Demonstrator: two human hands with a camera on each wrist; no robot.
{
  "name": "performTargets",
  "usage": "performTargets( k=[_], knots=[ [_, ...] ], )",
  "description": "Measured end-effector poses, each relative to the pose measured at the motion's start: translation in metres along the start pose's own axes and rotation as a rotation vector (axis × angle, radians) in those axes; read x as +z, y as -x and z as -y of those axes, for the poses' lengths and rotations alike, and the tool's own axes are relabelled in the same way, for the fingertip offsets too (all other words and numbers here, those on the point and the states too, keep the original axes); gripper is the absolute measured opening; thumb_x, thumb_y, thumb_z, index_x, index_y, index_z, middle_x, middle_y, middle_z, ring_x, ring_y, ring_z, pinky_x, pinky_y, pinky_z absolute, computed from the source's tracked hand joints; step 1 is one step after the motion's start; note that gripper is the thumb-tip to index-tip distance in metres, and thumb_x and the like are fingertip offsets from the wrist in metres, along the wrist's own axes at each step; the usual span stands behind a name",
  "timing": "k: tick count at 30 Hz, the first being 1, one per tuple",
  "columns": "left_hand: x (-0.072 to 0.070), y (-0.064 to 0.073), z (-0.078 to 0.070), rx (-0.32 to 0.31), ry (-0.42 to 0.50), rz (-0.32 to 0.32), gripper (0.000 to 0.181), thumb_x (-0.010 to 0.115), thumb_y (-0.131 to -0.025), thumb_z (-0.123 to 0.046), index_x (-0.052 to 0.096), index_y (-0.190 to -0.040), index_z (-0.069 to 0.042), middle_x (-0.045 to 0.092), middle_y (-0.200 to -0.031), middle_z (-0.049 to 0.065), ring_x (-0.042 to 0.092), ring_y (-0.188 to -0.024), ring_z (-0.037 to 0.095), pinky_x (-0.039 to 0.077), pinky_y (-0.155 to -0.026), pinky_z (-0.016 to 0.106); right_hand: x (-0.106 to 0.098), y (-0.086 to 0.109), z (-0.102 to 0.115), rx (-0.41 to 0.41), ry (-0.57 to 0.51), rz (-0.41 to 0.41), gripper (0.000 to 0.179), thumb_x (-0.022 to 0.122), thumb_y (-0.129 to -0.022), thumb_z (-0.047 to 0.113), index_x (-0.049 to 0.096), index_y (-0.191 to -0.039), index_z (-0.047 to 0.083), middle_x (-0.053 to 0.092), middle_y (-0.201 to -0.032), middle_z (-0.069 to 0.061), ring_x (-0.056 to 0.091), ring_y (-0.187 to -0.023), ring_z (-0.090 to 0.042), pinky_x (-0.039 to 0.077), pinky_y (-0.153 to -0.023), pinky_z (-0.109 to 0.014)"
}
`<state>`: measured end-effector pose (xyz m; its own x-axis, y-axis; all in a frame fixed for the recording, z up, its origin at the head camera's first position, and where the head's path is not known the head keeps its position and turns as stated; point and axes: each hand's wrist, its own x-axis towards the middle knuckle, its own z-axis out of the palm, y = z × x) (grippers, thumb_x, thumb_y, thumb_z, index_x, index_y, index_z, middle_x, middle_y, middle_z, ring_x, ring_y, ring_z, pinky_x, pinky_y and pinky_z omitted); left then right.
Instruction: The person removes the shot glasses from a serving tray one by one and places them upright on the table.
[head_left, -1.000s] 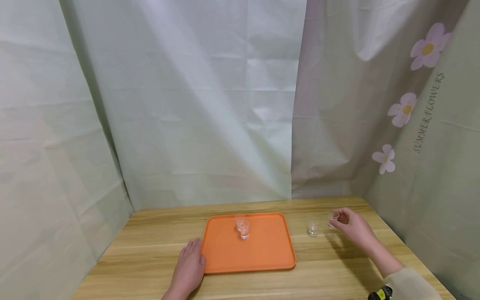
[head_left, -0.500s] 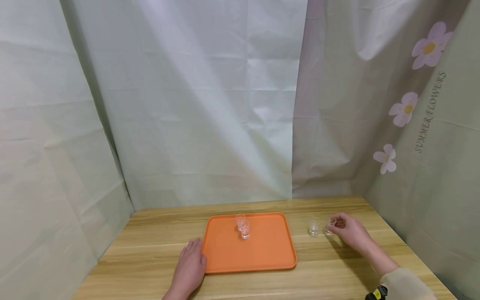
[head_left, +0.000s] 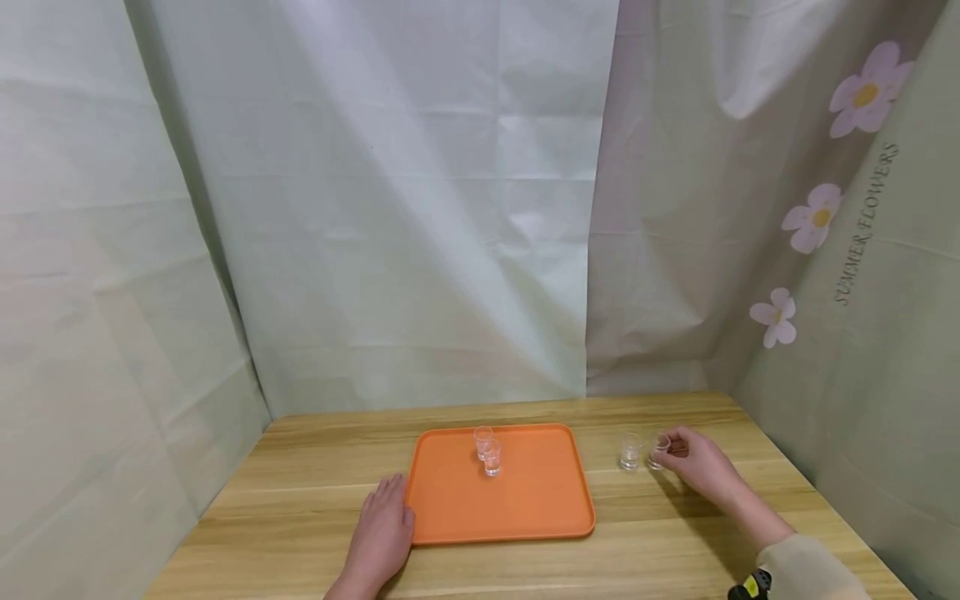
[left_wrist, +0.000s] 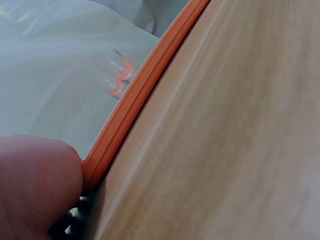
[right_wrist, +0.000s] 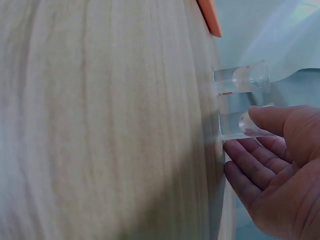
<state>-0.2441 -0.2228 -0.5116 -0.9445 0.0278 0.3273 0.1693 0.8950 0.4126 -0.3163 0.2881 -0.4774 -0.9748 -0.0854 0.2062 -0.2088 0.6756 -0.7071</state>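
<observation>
We are judging the step in hand to be the handling of a single small glass: our right hand [head_left: 697, 462] is pinching a clear glass [head_left: 656, 460] between thumb and fingers, and that glass seems to be standing upright on the table [head_left: 262, 500], to the right of the orange tray [head_left: 502, 512]. It is sitting just beside a second glass [head_left: 630, 452], with a narrow gap showing between the two. Our left hand [head_left: 378, 529] is resting at the tray's left edge, fingers extended and apart from any glass, touching the rim. Whether the right hand is settling its glass or taking it up, we are not able to tell; either way, the next move is calling for a light, level pinch that is sparing the neighbour a knock. On the tray, a back glass [head_left: 482, 442] and a front glass [head_left: 492, 458] are overlapping in our line of sight, so we are leaving open whether they touch. All four are looking transparent, thick at the base and flaring slightly upward. The tray is showing a smooth, plastic-looking face, rounded corners and a raised rim; the table is carrying streaky wood grain; behind, a pale curtain [head_left: 412, 250] is hanging in soft creases.
</observation>
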Motion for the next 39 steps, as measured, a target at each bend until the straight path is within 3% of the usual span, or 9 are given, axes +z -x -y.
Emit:
performTargets(
  k=[2,7,11,16,27,34,39],
  knots=[
    [0.000,0.000,0.000,-0.002,0.000,0.003,0.047,0.058,-0.104,-0.002,0.057,-0.146,0.019,0.056,-0.153,0.039,0.047,-0.148,0.058,0.034,-0.124,0.071,-0.001,-0.001,0.000,0.001,0.005,0.005,0.038,0.080,-0.103,0.021,0.067,-0.126,-0.007,0.075,-0.119,-0.017,0.073,-0.116,-0.041,0.061,-0.097,-0.054],
    [-0.001,0.001,0.000,0.000,0.003,0.004,0.047,0.058,-0.104,-0.002,0.056,-0.146,0.019,0.055,-0.153,0.039,0.047,-0.148,0.058,0.034,-0.124,0.071,-0.007,-0.001,0.009,-0.023,0.007,0.006,0.059,0.080,-0.103,0.022,0.057,-0.146,-0.012,0.068,-0.137,-0.032,0.066,-0.128,-0.051,0.056,-0.106,-0.062],
    [-0.001,0.000,0.001,-0.004,0.006,0.002,0.047,0.058,-0.104,-0.002,0.056,-0.147,0.019,0.055,-0.153,0.039,0.047,-0.148,0.058,0.033,-0.124,0.072,-0.012,-0.002,0.032,-0.064,0.017,-0.015,0.069,0.078,-0.105,0.027,0.049,-0.156,-0.011,0.058,-0.152,-0.035,0.054,-0.140,-0.059,0.047,-0.114,-0.071],
    [-0.002,-0.001,0.002,-0.005,0.017,0.008,0.048,0.057,-0.104,-0.002,0.056,-0.147,0.019,0.054,-0.155,0.039,0.045,-0.149,0.058,0.032,-0.125,0.072,-0.004,-0.003,0.067,-0.115,-0.011,-0.026,0.069,0.078,-0.106,0.027,0.050,-0.158,-0.007,0.058,-0.155,-0.032,0.050,-0.144,-0.057,0.047,-0.114,-0.071],
    [0.009,0.002,0.007,0.060,0.044,-0.104,0.046,0.057,-0.100,-0.001,0.060,-0.141,0.020,0.059,-0.147,0.040,0.053,-0.140,0.062,0.038,-0.117,0.076,0.053,-0.012,0.111,-0.160,-0.084,0.033,0.059,0.080,-0.104,0.025,0.060,-0.153,0.001,0.067,-0.148,-0.021,0.059,-0.140,-0.048,0.053,-0.112,-0.064],
    [0.001,0.002,0.002,0.013,0.011,-0.021,0.048,0.058,-0.103,-0.001,0.056,-0.147,0.019,0.055,-0.154,0.039,0.047,-0.147,0.058,0.033,-0.124,0.072,0.098,-0.022,0.131,-0.134,-0.184,0.101,0.051,0.083,-0.101,0.018,0.066,-0.146,0.001,0.073,-0.138,-0.013,0.067,-0.132,-0.039,0.054,-0.112,-0.060],
    [0.000,0.002,-0.001,0.010,0.005,-0.008,0.048,0.059,-0.103,-0.001,0.056,-0.146,0.020,0.055,-0.153,0.039,0.048,-0.147,0.059,0.034,-0.123,0.073,0.120,-0.026,0.140,-0.158,-0.214,0.135,0.047,0.084,-0.100,0.016,0.069,-0.141,0.001,0.075,-0.133,-0.014,0.070,-0.127,-0.038,0.056,-0.109,-0.058]
  ],
)
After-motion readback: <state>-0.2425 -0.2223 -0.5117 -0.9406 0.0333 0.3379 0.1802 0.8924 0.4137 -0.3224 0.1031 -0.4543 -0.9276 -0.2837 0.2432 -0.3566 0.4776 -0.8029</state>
